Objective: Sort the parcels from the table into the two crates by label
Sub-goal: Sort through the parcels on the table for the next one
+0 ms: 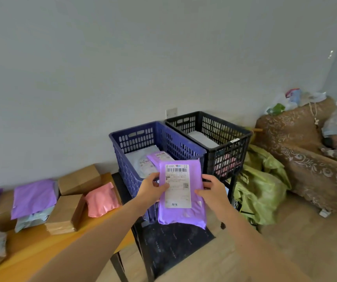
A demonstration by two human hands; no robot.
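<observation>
Bare forearms, two, reaching in from 6 o'clock.

Entry, left hand (153,187): I log it pinching the parcel (181,217) at its 9 o'clock edge, thumb on the front, fingers behind.

Entry, right hand (212,190): it pinches the same parcel at its 3 o'clock edge, thumb forward.

Entry, parcel: purple, held upright in the air, front toward me. Its white label (177,186) has a barcode at 12 o'clock, with text too small for me to read. It hangs before the near wall of the blue crate (135,139).

At 8 o'clock, wooden table (41,247): I count a pink parcel (100,200), two boxes (65,214) and a purple mailer (34,198) lying on a grey mailer (31,220). More parcels are cut off at the 9 o'clock edge.

Under the crates, black stand (173,247).

Inside the blue crate: grey packet (141,157) and purple packet (159,157), labels up.

Touching it at 3 o'clock, black crate (234,151): pale packet (202,139) on top, something pink showing through the wall.

At 3 o'clock of the stand, green sacks (261,192).

At 2 o'clock, brown sofa (298,155), heaped with bags.
</observation>
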